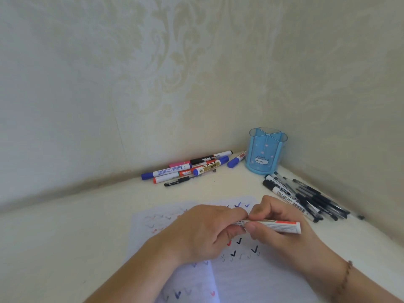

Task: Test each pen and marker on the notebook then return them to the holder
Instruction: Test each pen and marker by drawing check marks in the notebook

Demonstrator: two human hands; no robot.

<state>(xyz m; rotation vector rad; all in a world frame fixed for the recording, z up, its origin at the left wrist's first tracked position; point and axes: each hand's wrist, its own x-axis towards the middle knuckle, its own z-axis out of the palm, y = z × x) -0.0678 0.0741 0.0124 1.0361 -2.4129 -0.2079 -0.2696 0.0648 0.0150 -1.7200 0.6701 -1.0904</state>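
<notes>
Both the left hand point(205, 232) and right hand point(282, 226) pinch a cylindrical white marker point(277, 226) over the tick-covered paper notebook point(240, 272).

One blue holder point(265, 154), one notebook point(240, 270), one held marker point(282, 227), two hands, two loose piles of pens

Marker point(276, 226) tip and cap end hidden inside the left hand point(204, 231); notebook point(240, 278) cut off below.
</notes>
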